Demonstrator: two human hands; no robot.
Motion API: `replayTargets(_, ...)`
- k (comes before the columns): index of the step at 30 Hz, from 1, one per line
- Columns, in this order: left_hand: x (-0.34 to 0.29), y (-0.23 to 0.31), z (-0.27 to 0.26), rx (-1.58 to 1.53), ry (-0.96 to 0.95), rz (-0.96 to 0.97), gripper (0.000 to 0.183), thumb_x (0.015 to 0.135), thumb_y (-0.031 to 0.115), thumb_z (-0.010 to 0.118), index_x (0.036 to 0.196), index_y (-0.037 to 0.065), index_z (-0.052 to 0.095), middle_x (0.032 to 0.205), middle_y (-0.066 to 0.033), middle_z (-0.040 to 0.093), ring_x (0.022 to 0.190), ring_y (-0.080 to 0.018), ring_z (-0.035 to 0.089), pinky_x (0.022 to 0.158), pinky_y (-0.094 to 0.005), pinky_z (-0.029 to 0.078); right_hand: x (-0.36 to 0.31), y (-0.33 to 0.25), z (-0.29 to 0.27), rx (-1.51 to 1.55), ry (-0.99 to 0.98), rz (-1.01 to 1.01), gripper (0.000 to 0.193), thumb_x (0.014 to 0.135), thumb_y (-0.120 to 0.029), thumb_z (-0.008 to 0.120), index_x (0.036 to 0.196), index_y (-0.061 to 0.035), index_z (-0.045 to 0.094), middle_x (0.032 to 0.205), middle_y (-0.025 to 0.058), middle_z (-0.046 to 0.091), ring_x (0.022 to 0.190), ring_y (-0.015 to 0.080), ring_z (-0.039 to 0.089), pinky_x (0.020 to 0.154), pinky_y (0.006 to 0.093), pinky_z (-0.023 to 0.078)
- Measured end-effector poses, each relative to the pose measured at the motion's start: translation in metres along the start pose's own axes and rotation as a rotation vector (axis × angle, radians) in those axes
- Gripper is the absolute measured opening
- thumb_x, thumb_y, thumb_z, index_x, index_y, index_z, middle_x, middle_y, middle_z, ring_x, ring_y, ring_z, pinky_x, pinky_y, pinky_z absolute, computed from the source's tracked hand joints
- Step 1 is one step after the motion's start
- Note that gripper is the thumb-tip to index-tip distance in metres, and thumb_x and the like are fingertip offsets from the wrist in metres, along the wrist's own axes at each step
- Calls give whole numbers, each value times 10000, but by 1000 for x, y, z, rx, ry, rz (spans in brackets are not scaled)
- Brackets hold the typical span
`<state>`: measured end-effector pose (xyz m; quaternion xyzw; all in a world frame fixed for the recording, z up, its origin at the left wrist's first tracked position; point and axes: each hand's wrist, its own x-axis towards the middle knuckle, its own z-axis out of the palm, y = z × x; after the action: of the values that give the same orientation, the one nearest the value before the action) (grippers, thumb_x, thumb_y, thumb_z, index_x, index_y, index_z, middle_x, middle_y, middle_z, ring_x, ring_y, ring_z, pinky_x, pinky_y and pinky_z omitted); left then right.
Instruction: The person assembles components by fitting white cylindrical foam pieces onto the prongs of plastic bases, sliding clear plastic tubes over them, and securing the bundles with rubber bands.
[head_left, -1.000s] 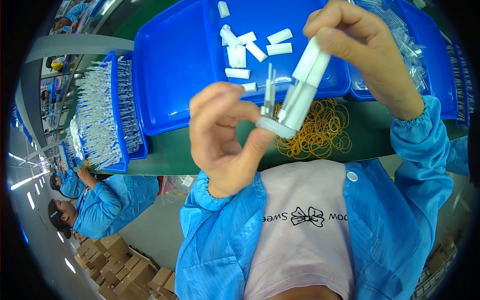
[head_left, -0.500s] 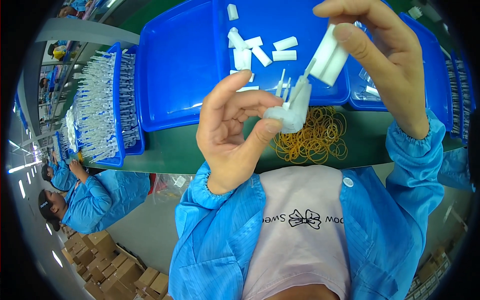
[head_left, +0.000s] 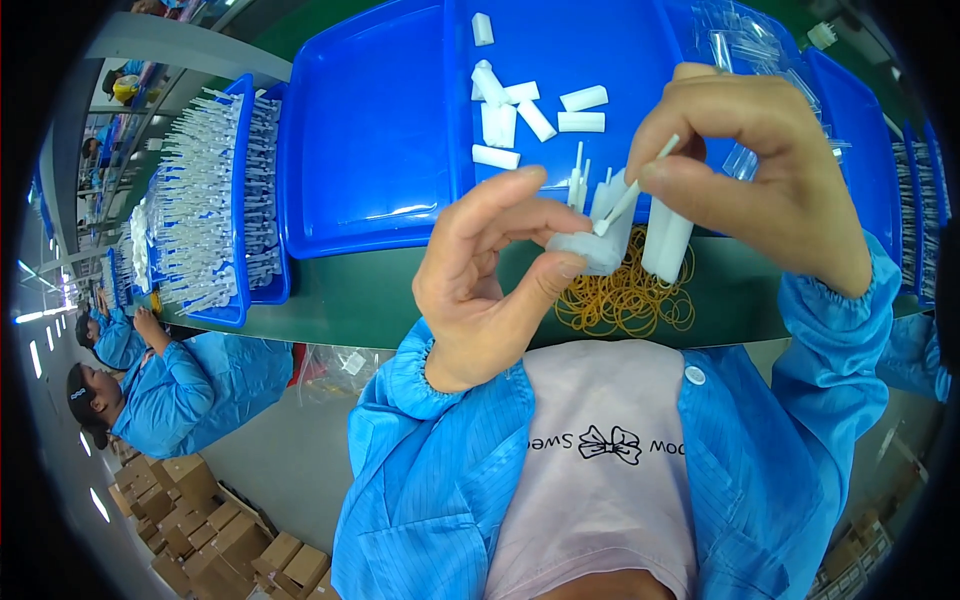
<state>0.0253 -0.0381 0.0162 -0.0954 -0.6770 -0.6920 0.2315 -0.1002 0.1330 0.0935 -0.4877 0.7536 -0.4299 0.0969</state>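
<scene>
My left hand [head_left: 492, 275] pinches a small white plastic base [head_left: 588, 248] with thin white rods standing up from it. My right hand [head_left: 765, 175] holds a thin white stick [head_left: 632, 190] by thumb and forefinger, its lower tip at the base, and keeps a white tube [head_left: 668, 240] tucked under its fingers. Both hands hover over a heap of yellow rubber bands [head_left: 628, 300] on the green table [head_left: 370, 295]. Behind them a blue tray [head_left: 380, 130] holds several loose white caps [head_left: 520, 110].
At the left a second blue tray [head_left: 240, 200] is filled with rows of white stick parts [head_left: 200, 220]. Clear plastic sleeves lie in blue trays [head_left: 850, 120] at the right. Other people in blue coats [head_left: 200, 390] sit at the lower left, near brown cartons [head_left: 220, 530].
My right hand has come down from above the tray to the base, now pinching a thin white stick against it. My left hand has shifted slightly, still holding the base.
</scene>
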Motion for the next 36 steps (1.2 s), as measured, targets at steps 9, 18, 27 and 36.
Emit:
replayTargets(9,-6,-5,-4,453,-20,498,663,720,-37,718,1272,76,367,908,-195,610,782,-230,612,664,-322,525,-3,4,12,689,-26,442,134,832,-148,591,803,-26,640,800,51,637,743,83,578,696,227,445)
replayTargets(18,-6,-12,-2,334,73,612,603,600,-124,744,1116,82,512,1009,-185,579,797,-281,622,642,-325,545,-14,3,17,799,2,499,156,841,-165,609,852,-21,668,805,59,650,725,75,571,682,223,446)
replayTargets(27,-6,-15,-9,384,-94,680,577,626,-100,736,1127,78,514,1055,-181,544,863,-310,612,685,-350,561,-17,-1,4,773,-72,541,169,835,-171,632,871,-13,680,796,48,650,649,45,525,596,191,411)
replayTargets(36,8,2,-4,452,28,170,389,639,0,779,993,-23,619,896,-123,623,715,-184,644,642,-275,523,-15,1,0,692,51,427,166,851,-113,608,912,32,662,851,78,659,775,77,591,688,205,471)
